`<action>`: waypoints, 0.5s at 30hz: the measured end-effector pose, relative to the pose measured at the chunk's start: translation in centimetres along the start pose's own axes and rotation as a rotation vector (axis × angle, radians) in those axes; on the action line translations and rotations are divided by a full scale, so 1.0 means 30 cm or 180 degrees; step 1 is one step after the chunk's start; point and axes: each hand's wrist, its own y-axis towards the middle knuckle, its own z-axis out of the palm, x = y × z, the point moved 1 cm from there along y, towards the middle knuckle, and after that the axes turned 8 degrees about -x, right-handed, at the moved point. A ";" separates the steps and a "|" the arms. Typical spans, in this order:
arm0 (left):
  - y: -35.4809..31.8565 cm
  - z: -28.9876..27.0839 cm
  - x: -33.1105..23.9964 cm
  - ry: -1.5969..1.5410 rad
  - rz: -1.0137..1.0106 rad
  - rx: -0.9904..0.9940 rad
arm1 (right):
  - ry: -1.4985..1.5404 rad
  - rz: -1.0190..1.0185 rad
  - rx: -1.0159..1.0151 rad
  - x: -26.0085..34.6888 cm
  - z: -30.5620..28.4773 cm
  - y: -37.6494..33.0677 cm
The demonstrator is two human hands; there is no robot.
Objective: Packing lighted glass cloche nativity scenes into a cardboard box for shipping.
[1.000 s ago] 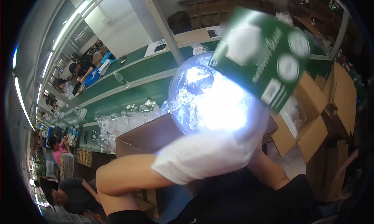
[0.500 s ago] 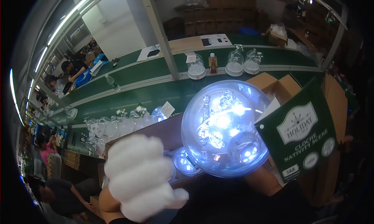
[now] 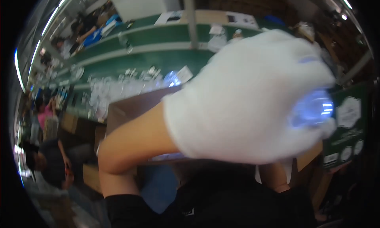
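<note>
My left hand, in a white glove, is raised close to the view with its fingers curled round a clear dome-shaped ornament lit blue-white from inside. Only a small part of the ornament shows between the glove's fingers. Beside it hangs a dark green printed tag. Of my right arm the wrist shows below the left glove; the fingers of my right hand are hidden behind it. An open cardboard box lies beneath my left forearm, with a bluish glow inside.
Many clear domes crowd the green bench at left, one glowing blue. Another dome stands farther back by a metal post. A co-worker sits at lower left; others are farther along the bench.
My left hand has swung up and right, from over the box to the lit dome, and now covers most of it. The whole view has shifted slightly.
</note>
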 end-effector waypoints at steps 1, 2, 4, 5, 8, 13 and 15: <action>0.021 -0.051 -0.023 0.0409 -0.0077 0.0475 | 0.0025 0.0148 -0.0009 -0.031 -0.005 -0.009; 0.019 -0.042 -0.018 0.0573 -0.0216 0.0811 | 0.0024 0.0267 -0.0045 -0.059 -0.016 -0.005; 0.068 -0.083 -0.016 0.0588 -0.0679 0.1761 | 0.0039 0.0456 -0.0083 -0.106 -0.040 -0.007; 0.038 -0.113 -0.003 0.0592 -0.0769 0.1733 | 0.0024 0.0489 -0.0129 -0.124 -0.055 -0.016; -0.040 -0.192 0.022 0.0671 -0.1031 0.1631 | -0.0037 0.0557 -0.0222 -0.161 -0.086 -0.037; -0.123 -0.284 0.060 0.0758 -0.1328 0.1457 | -0.0182 0.0555 -0.0291 -0.170 -0.096 -0.043; -0.145 -0.301 0.080 0.0761 -0.1395 0.1402 | -0.0244 0.0497 -0.0300 -0.160 -0.097 -0.038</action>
